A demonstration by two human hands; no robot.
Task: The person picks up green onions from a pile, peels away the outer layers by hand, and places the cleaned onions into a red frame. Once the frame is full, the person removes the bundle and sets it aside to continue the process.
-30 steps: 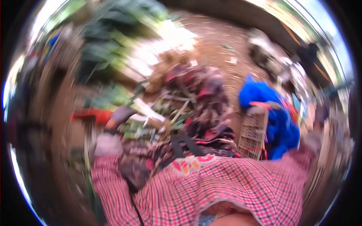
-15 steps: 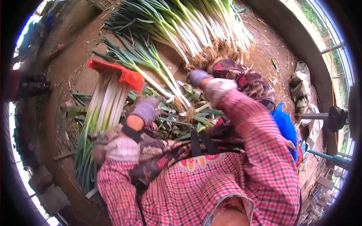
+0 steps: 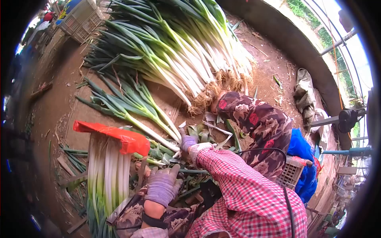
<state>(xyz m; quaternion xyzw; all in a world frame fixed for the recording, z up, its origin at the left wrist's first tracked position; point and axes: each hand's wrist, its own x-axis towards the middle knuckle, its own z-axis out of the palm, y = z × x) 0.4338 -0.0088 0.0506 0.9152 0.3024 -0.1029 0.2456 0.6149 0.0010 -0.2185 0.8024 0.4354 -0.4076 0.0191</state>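
Beside loose leeks (image 3: 151, 132): right hand (image 3: 189, 142) is partly hiding, its hold impossible to tell; left hand (image 3: 163, 184) is showing its back, slightly spread.

Loose leeks (image 3: 152, 133), green-leaved and white-stemmed, lie slantwise on brown ground (image 3: 63, 93).

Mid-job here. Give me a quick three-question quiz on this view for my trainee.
1. True or false: the red plastic covers the green leaf tips of the bundled leeks.
2. Which is nearer the white ends of the loose leeks: A) left hand, or B) right hand?
3. Fill in: the material beside the right-side crate is ____.

Key: 1 false, it's at their white ends; 2 B; 3 blue.
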